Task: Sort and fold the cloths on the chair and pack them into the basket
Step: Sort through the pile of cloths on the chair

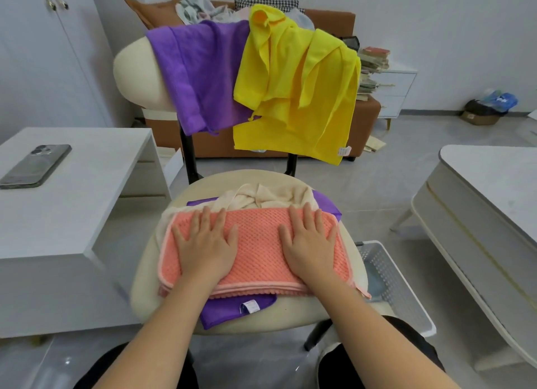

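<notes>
The left hand (205, 243) and right hand (309, 240) lie flat, fingers straight, gripping nothing. They press on the folded coral waffle-weave cloth (257, 260), which sits on the cream padded chair seat (151, 290). The cloth's long axis runs 9 to 3 o'clock beneath both palms. The white perforated plastic basket (395, 278) stands on the floor at 4 o'clock, nearer the right hand. At 12 o'clock a smooth purple cloth (197, 74) and a crumpled yellow cloth (299, 98) hang over the backrest, unfolded.

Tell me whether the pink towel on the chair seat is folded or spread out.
Folded. The pink towel shows two stacked layers along its near edge, with the left hand and right hand pressing flat on top.
</notes>
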`<control>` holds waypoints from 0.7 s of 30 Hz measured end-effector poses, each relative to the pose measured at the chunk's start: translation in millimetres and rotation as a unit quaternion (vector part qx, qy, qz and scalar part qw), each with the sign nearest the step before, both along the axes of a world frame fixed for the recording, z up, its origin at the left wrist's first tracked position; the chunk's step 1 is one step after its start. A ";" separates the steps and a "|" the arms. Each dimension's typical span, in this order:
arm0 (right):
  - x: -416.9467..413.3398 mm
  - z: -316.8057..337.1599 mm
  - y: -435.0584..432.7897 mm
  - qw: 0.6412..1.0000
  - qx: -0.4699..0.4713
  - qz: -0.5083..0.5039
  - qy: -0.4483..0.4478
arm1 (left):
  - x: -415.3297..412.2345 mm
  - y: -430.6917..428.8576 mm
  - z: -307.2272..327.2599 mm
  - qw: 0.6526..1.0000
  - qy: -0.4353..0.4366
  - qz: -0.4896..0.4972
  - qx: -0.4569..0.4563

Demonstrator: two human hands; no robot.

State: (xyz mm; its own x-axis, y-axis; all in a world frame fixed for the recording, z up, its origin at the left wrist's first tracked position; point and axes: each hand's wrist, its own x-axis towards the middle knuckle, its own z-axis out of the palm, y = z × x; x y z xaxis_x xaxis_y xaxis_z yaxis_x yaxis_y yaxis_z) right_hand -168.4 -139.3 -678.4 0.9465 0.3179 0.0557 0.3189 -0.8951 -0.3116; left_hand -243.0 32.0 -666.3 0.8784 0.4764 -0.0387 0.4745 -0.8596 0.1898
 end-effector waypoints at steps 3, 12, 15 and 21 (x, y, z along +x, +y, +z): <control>-2.4 2.4 -2.6 0.998 0.009 -0.048 0.033 | -2.8 12.0 2.4 0.998 -0.002 0.053 -0.021; -6.8 21.4 8.6 0.999 0.019 -0.048 0.017 | -14.2 56.9 20.0 0.933 -0.202 0.162 -0.251; -14.4 37.0 38.0 0.999 0.034 0.025 -0.014 | -16.9 67.6 22.0 0.889 -0.206 0.205 -0.353; -36.1 25.8 88.9 0.978 -0.097 0.185 -0.008 | -21.5 89.3 25.7 0.813 -0.120 0.244 -0.515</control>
State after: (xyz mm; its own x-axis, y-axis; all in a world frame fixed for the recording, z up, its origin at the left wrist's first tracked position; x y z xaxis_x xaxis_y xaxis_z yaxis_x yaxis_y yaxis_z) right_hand -204.5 -50.5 -652.6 0.7646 0.6440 -0.0250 0.6351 -0.7596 -0.1402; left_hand -264.6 121.2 -640.6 0.6361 0.5930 -0.4937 0.5548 0.0931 0.8268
